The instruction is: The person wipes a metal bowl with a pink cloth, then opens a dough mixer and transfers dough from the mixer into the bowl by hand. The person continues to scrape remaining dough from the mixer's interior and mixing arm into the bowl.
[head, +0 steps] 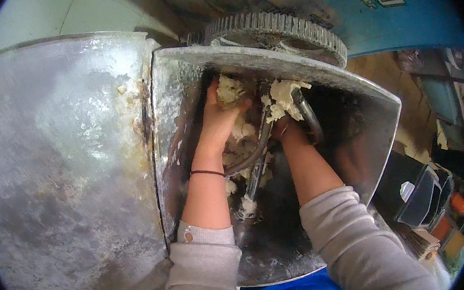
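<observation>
Both my hands reach down into the metal bowl of a dough mixer (378,107). My left hand (222,111) grips a rough lump of dough (230,90) near the bowl's back wall, its thumb and fingers around the lump. My right hand (285,128) is beneath a torn piece of dough (286,96) that hangs over the curved metal mixing arm (309,114); its fingers are mostly hidden, so its grip cannot be told. More dough (242,143) lies low in the bowl between my arms, around the bent bar. Dough also sticks to the shaft (255,176).
A large toothed gear (279,32) stands just behind the bowl's far rim. The mixer's wide metal cover (66,164) fills the left side. A blue panel with writing (407,22) is at the back right. Boxes (422,196) and other goods stand at the lower right.
</observation>
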A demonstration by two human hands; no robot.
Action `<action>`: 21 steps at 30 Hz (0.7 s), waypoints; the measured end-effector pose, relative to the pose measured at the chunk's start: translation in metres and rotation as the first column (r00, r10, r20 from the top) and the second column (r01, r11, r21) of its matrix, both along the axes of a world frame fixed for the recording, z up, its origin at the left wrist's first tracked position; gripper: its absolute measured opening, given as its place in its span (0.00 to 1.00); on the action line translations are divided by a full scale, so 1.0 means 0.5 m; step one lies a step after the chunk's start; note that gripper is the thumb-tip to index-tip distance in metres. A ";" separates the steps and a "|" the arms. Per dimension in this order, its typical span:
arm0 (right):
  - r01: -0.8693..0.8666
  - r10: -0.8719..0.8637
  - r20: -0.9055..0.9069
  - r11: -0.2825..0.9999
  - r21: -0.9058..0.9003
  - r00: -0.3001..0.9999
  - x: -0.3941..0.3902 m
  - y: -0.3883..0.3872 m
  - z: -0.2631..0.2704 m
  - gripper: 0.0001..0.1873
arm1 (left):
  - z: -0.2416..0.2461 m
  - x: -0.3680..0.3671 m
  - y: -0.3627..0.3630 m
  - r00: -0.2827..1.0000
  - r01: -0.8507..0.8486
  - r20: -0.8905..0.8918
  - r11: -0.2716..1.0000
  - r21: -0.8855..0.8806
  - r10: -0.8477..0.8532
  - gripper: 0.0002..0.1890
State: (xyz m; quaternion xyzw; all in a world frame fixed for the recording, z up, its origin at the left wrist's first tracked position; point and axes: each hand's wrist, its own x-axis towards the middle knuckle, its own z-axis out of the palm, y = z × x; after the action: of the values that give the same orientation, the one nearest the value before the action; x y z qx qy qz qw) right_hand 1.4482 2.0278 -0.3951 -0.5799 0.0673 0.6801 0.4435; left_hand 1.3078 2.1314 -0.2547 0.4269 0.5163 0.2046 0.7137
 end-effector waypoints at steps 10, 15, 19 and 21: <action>0.055 -0.051 0.062 0.997 -0.053 0.997 -0.040 -0.071 -0.074 0.29 | 0.018 0.057 -0.069 0.514 0.573 -0.840 0.798 0.184 -0.176 0.48; 0.006 0.008 0.168 0.997 -0.083 0.986 -0.054 -0.090 -0.132 0.30 | -0.025 0.063 -0.063 0.348 0.726 -0.931 0.660 0.193 -0.111 0.36; 0.025 -0.017 0.139 0.998 -0.052 0.990 -0.062 -0.092 -0.165 0.31 | -0.050 0.055 -0.049 0.357 0.771 -0.933 0.581 0.260 -0.056 0.35; 0.142 -0.142 0.012 0.990 0.004 0.990 -0.067 -0.084 -0.140 0.31 | -0.050 0.056 -0.039 0.417 0.758 -0.908 0.568 0.321 -0.043 0.34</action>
State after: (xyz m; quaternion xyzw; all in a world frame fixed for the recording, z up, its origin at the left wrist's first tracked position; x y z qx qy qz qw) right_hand 1.4145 1.9859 -0.4652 -0.5772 0.1047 0.6435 0.4918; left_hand 1.3357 2.1118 -0.2795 0.8257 0.5310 -0.0408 0.1858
